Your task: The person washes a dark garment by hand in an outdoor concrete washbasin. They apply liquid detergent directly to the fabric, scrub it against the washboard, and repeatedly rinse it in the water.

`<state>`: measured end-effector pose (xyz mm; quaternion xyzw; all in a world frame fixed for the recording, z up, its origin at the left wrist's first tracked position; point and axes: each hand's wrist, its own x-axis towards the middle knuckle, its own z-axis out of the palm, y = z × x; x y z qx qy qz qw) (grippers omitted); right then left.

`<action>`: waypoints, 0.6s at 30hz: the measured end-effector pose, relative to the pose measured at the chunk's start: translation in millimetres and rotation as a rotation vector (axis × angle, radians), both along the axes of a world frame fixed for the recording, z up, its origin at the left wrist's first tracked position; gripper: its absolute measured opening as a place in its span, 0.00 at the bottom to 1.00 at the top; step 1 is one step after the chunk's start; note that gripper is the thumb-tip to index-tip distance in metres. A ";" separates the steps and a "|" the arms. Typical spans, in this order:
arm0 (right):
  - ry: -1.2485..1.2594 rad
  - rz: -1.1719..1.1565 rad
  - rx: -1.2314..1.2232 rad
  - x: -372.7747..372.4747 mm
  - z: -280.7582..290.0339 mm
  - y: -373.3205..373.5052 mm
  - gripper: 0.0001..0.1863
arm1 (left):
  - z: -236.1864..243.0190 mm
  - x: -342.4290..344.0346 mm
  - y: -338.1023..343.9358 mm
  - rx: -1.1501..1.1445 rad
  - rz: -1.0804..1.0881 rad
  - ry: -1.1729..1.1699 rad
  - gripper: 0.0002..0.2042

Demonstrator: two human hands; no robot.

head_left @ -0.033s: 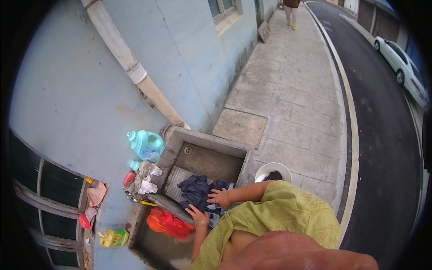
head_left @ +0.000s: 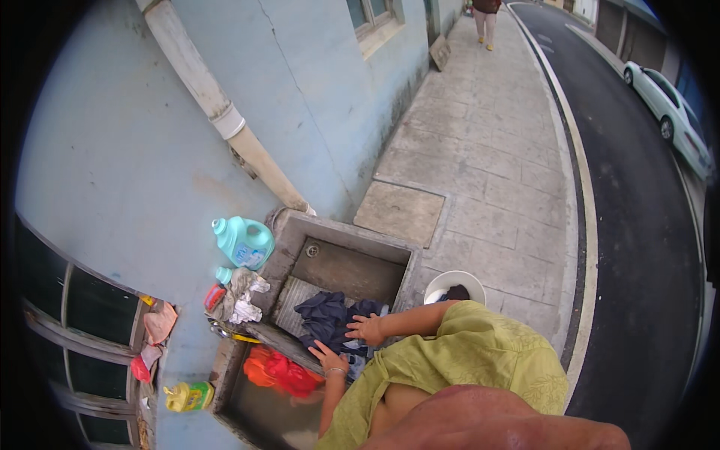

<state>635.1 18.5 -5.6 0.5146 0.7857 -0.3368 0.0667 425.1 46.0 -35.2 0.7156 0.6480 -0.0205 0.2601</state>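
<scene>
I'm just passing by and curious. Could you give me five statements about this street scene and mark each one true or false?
1. The left hand and right hand are both at the dark clothes. True.
2. The bucket is green. False: it is white.
3. The red cloth is in the bucket. False: it is in a basin.
4. The teal bottle has a handle. True.
5. The car is black. False: it is white.

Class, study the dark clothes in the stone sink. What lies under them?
A ridged grey slab emerges from under the dark clothes. The rest beneath is covered by the clothes and right hand, so it cannot be seen.
</scene>
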 end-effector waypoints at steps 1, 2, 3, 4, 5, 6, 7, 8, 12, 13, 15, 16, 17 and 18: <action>0.005 -0.014 0.009 1.8 1.0 -1.5 0.35 | 0.0 1.3 -0.3 -0.002 -0.003 -0.011 0.54; 0.031 -0.014 0.002 2.7 1.0 0.1 0.32 | 0.5 0.3 -1.6 -0.003 -0.002 -0.020 0.54; 0.057 -0.015 -0.005 4.9 0.9 4.2 0.28 | 0.7 -0.2 -2.6 -0.004 -0.002 -0.030 0.54; 0.083 -0.018 -0.013 9.4 1.8 7.0 0.25 | 0.5 0.3 -2.9 0.018 -0.013 -0.034 0.54; 0.226 -0.035 0.023 14.2 10.6 8.3 0.23 | -0.2 -1.8 -3.5 0.039 -0.017 -0.036 0.54; 0.369 -0.056 0.055 21.6 25.7 8.1 0.21 | -2.6 -3.1 -4.5 0.057 -0.023 -0.038 0.54; 0.510 -0.080 0.087 29.6 40.3 7.6 0.19 | -5.3 -2.9 -4.8 0.071 -0.032 -0.035 0.55; 0.637 -0.087 0.157 38.8 53.1 6.1 0.21 | -8.2 0.9 -4.5 0.086 -0.047 -0.035 0.55; 1.104 -0.065 -0.109 69.1 193.2 -14.1 0.14 | 4.3 17.3 -6.0 -0.002 -0.019 -0.027 0.56; 1.180 0.066 0.048 74.7 219.4 -18.9 0.14 | -2.9 16.3 -4.8 0.015 -0.036 0.002 0.56; 1.299 0.345 0.221 77.4 279.5 -26.6 0.13 | -34.3 -4.5 5.3 0.170 -0.131 0.081 0.56; 1.341 0.477 0.242 82.3 309.3 -32.0 0.14 | -45.7 -17.9 1.4 0.151 -0.100 0.093 0.56; 1.357 0.590 0.296 87.8 328.0 -36.5 0.14 | -42.9 -18.4 -5.2 0.124 -0.087 0.095 0.56; 1.384 0.706 0.344 92.8 342.7 -41.7 0.14 | -6.4 5.7 -3.9 0.003 0.006 0.063 0.56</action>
